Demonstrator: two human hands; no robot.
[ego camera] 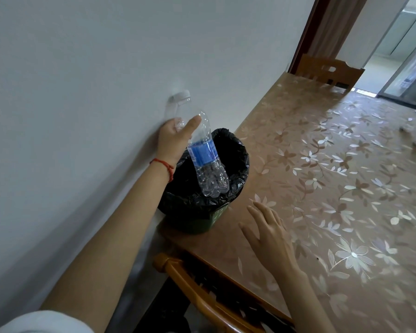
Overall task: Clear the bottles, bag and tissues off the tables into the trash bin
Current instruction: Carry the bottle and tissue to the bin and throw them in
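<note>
A clear plastic bottle with a blue label and white cap hangs over the trash bin, base down and inside the rim of the black liner bag. My left hand holds the bottle near its upper half, thumb across the front. The bin stands on the table corner next to the wall. My right hand hovers over the table just right of the bin, fingers spread and holding nothing.
The table has a glossy brown floral cover. Small scraps lie at its far right. A wooden chair stands at the near edge, another chair at the far end. A white wall runs along the left.
</note>
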